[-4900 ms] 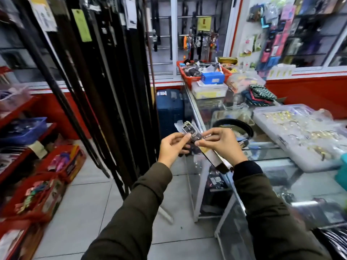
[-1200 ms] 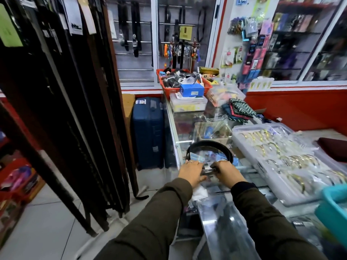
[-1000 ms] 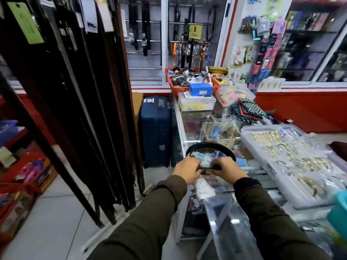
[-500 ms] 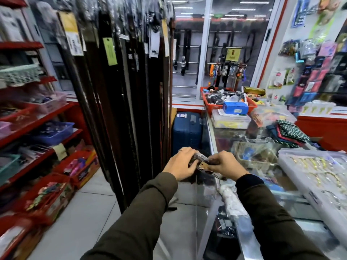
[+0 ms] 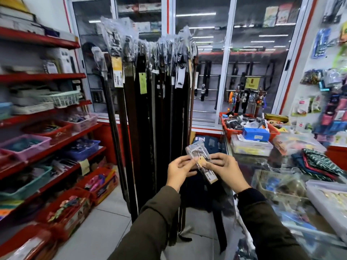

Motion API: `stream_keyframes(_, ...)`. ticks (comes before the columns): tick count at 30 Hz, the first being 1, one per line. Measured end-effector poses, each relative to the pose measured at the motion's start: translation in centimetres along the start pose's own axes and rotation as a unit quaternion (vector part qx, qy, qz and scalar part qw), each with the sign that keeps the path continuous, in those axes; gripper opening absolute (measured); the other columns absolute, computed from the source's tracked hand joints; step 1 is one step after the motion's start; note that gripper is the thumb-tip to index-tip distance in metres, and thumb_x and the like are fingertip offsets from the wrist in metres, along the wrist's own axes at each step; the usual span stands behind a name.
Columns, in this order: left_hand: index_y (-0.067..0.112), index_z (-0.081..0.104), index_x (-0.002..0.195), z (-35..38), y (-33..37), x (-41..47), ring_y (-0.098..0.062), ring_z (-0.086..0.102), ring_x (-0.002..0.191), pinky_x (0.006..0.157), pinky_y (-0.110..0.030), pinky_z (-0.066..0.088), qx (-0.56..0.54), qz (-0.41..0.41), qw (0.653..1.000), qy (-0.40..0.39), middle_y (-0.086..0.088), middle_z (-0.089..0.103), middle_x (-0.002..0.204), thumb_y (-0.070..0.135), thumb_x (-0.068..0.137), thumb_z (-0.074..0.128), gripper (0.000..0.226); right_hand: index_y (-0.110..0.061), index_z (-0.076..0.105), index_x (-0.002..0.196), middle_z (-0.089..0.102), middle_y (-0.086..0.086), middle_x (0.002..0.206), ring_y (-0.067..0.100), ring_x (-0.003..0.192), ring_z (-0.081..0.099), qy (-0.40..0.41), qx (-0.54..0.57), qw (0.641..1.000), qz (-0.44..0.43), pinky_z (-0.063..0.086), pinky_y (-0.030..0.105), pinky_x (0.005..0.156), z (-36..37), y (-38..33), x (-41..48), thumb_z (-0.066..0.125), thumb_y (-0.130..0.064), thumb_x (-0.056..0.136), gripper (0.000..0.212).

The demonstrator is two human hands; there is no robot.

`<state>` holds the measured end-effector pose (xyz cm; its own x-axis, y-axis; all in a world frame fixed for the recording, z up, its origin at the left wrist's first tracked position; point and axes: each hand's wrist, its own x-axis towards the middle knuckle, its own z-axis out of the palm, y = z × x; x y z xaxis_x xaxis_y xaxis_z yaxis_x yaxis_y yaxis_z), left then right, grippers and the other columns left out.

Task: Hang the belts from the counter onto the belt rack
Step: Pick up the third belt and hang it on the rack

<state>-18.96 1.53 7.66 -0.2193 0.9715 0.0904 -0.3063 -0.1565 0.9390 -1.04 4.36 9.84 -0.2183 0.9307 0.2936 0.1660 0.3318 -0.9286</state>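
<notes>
I hold a dark belt [image 5: 219, 224] at chest height by its buckle end [image 5: 197, 151], which is wrapped in clear plastic and carries a tan price tag [image 5: 207, 172]. My left hand [image 5: 180, 170] pinches the buckle end from the left. My right hand [image 5: 224, 170] grips it from the right. The strap hangs down between my arms. The belt rack [image 5: 150, 53] stands straight ahead, about an arm's length away, packed with several long dark belts [image 5: 165, 128] with plastic-wrapped buckles at the top.
The glass counter [image 5: 244, 166] runs along my right with a white tray [image 5: 326, 199], folded cloths [image 5: 319, 164], a blue box [image 5: 256, 134] and a red basket [image 5: 272, 131]. Red shelves [image 5: 47, 145] with bins fill the left. A blue suitcase [image 5: 208, 144] stands behind the rack.
I lifted the belt off the counter with both hands and turned left and up; the whole belt rack now faces me.
</notes>
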Motion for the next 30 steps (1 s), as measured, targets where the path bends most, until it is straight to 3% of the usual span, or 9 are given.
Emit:
stream_keyframes(5,0.012,0.078,0.097,0.1,3.0,0.3,-0.012,0.078,0.083,0.065,-0.023,0.063,0.020,0.062,0.998,-0.022,-0.005,0.082,0.090,0.020,0.087,0.080,0.014,-0.020,0.077,0.093,0.083,0.002,0.092,0.017,0.090,0.079,-0.007,0.012,1.000,-0.028,0.060,0.038,0.088,0.5,-1.7,1.1,0.088,-0.061,0.059,0.055)
stream_keyframes(8,0.009,0.079,0.096,0.8,6.0,0.9,-0.012,0.075,0.081,0.070,-0.030,0.065,0.035,0.116,0.992,-0.017,-0.006,0.081,0.089,0.017,0.088,0.079,0.012,-0.027,0.081,0.091,0.080,0.002,0.105,0.018,0.103,0.075,0.004,0.016,0.998,-0.060,0.057,0.046,0.099,0.8,-2.9,2.0,0.083,-0.071,0.060,0.054)
stream_keyframes(11,-0.006,0.074,0.109,1.5,9.3,1.4,-0.012,0.074,0.081,0.071,-0.031,0.065,0.038,0.160,0.986,-0.005,-0.018,0.078,0.098,0.013,0.089,0.077,0.028,-0.030,0.079,0.104,0.077,0.005,0.114,0.022,0.110,0.072,-0.009,0.029,0.994,-0.101,0.059,0.038,0.092,0.9,-5.1,2.7,0.083,-0.064,0.067,0.050)
stream_keyframes(13,-0.009,0.072,0.112,1.9,11.4,1.7,-0.014,0.073,0.082,0.071,-0.030,0.065,0.040,0.187,0.982,0.001,-0.019,0.077,0.100,0.011,0.089,0.077,0.031,-0.029,0.079,0.107,0.081,0.001,0.106,0.016,0.102,0.075,-0.039,0.079,0.990,-0.106,0.061,0.025,0.078,1.1,-7.0,3.3,0.085,-0.051,0.071,0.043)
stream_keyframes(15,-0.004,0.074,0.111,2.2,13.4,1.8,-0.012,0.074,0.083,0.073,-0.029,0.065,0.032,0.209,0.977,0.007,-0.013,0.078,0.096,0.012,0.087,0.079,0.029,-0.029,0.081,0.102,0.082,-0.001,0.098,0.013,0.094,0.077,-0.042,0.117,0.986,-0.113,0.061,0.021,0.071,1.4,-8.8,3.9,0.086,-0.038,0.071,0.032)
stream_keyframes(19,0.006,0.076,0.109,2.6,15.9,2.5,-0.013,0.078,0.085,0.072,-0.027,0.065,-0.009,0.211,0.978,-0.005,-0.004,0.081,0.091,0.015,0.089,0.077,0.022,-0.018,0.079,0.105,0.082,0.007,0.100,0.024,0.100,0.077,0.024,0.187,0.974,-0.124,0.064,0.038,0.084,2.2,-11.9,5.6,0.088,-0.029,0.065,0.043)
stream_keyframes(23,0.006,0.076,0.112,3.4,17.4,3.2,-0.019,0.076,0.091,0.074,-0.025,0.064,-0.016,0.200,0.979,-0.035,-0.010,0.080,0.100,0.015,0.093,0.072,0.021,-0.011,0.076,0.110,0.082,0.008,0.098,0.021,0.097,0.079,0.077,0.236,0.957,-0.151,0.065,0.030,0.079,2.4,-15.3,7.4,0.089,-0.027,0.064,0.051)
stream_keyframes(27,0.003,0.074,0.115,5.3,20.6,4.2,-0.005,0.076,0.079,0.068,-0.019,0.062,-0.030,0.232,0.972,-0.023,-0.003,0.079,0.093,0.012,0.094,0.071,0.023,-0.008,0.073,0.114,0.080,0.014,0.106,0.027,0.105,0.076,0.070,0.270,0.946,-0.163,0.064,0.039,0.085,2.1,-17.9,9.4,0.082,-0.012,0.081,0.035)
stream_keyframes(30,-0.001,0.072,0.118,6.6,22.9,4.9,-0.004,0.074,0.081,0.068,-0.018,0.061,-0.018,0.263,0.965,-0.014,-0.010,0.077,0.101,0.011,0.094,0.072,0.027,-0.002,0.067,0.123,0.076,0.019,0.111,0.024,0.101,0.074,0.065,0.294,0.938,-0.173,0.065,0.027,0.079,1.8,-19.9,10.8,0.075,-0.004,0.087,0.038)
